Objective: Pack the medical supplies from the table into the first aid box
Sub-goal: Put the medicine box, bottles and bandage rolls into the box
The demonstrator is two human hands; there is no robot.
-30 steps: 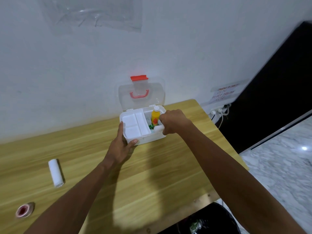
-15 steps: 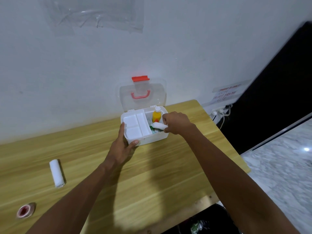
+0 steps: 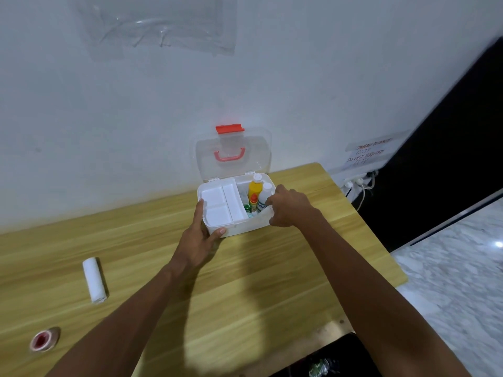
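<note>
Left hand (image 3: 202,232) grips the near left corner of the first aid box (image 3: 245,227), fingers laid along the side wall and thumb pressed on the front wall. Right hand (image 3: 290,206) is over the box's right end, fingers curled, thumb and forefinger pinching the white bottle (image 3: 264,197) that stands upright inside. The bottle's label has blue print, too small to read.

The box sits at the far edge of the wooden table (image 3: 272,281), against the wall. Its clear lid (image 3: 234,164) stands open, with a red latch and a red handle. A white divided tray (image 3: 217,202) covers the left half. In the right half, beside the white bottle, are a yellow bottle (image 3: 255,188), a small red-capped bottle (image 3: 253,200) and a green item (image 3: 247,206).

Not yet packed, both well to the left on the table: a white bandage roll (image 3: 94,280) and a tape roll (image 3: 43,340) with a red centre.

A wall notice (image 3: 366,155) reads in part "CCTV DO NOT TURN OFF"; the top line is illegible.
</note>
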